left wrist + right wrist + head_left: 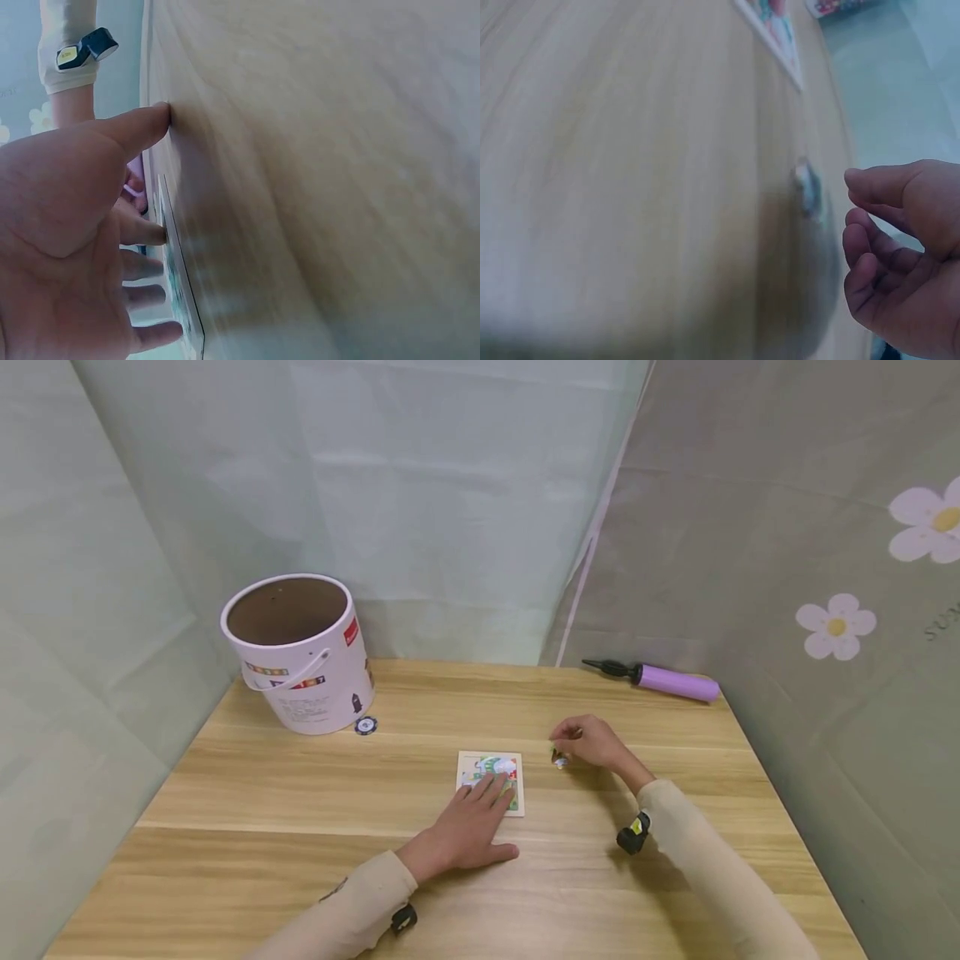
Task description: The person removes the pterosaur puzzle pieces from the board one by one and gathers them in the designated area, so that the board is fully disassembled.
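Observation:
A small square picture puzzle board point(463, 767) with a pale frame lies on the table. My left hand point(472, 822) rests over its lower part, fingers spread and straight; the thumb extends onto the wood. In the left wrist view the fingertips of the left hand point(67, 217) meet the board point(184, 292) at its edge. A small colourful puzzle piece point(559, 761) lies to the board's right, just below the fingertips of my right hand point(588, 742). In the right wrist view the right hand point(904, 255) is loosely curled, with a visible gap between it and the blurred piece point(808, 189).
A white bucket point(322, 693) with a handle stands at the back left, a dark round chip point(366, 726) at its base. Toward the back right lies a purple hand pump point(675, 682). Fabric curtains point(465, 510) enclose the wooden table point(300, 793).

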Available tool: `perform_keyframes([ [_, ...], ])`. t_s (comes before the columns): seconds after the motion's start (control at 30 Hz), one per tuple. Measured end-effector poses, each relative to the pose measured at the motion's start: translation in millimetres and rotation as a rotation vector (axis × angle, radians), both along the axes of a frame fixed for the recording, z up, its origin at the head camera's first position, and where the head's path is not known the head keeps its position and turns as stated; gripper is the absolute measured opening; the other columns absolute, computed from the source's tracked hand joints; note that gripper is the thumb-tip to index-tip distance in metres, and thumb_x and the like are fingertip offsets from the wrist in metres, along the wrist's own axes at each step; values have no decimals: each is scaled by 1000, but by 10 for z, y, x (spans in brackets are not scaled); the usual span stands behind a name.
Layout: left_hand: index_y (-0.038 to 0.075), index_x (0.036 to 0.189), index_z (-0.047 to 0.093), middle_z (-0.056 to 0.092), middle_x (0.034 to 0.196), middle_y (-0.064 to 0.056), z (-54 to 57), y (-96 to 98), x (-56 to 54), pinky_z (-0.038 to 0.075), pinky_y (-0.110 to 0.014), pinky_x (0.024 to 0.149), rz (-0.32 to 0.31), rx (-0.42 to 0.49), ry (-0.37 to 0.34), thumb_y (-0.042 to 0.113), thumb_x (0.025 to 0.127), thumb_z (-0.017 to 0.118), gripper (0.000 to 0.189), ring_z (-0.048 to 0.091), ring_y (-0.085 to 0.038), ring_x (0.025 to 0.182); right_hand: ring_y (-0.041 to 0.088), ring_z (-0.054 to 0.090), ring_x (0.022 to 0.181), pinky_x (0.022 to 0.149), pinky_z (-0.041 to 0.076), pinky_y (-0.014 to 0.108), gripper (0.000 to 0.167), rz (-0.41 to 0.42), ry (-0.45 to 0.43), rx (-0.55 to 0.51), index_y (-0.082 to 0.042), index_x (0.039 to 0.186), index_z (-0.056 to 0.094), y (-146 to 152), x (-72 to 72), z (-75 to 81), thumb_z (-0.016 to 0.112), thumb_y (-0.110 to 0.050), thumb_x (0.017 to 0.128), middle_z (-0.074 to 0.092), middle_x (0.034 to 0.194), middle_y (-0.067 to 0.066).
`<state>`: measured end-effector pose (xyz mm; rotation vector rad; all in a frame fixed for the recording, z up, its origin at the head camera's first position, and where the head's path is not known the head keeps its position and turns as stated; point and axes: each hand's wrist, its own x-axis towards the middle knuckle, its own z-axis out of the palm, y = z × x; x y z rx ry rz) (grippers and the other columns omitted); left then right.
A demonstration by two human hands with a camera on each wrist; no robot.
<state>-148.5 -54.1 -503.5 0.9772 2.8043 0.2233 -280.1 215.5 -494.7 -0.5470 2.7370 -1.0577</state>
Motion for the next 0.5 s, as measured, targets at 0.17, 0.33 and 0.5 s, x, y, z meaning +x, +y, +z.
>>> perform_keyframes([
  [0.17,4,157,38,31,166,-14,26,4,-5,33,-53,118,-16,-9,2,60,96,59,85,31,-34,151,18,68,81,74,57,35,13,38,20,-17,-6,105,76,-184,2,113,71,-14,96,71,90,3],
  [0.33,3,156,39,32,165,-14,60,8,3,33,-51,119,-17,-4,-16,58,97,60,84,32,-34,151,15,67,83,74,57,33,16,120,36,-37,-6,109,76,-433,18,84,71,-14,97,72,92,0],
  [0.5,1,157,36,28,167,-15,58,22,18,29,-50,122,-5,21,-55,58,99,56,84,28,-33,153,14,69,91,82,58,33,21,217,40,-72,-6,114,76,-643,38,-2,72,-16,96,75,98,0],
])
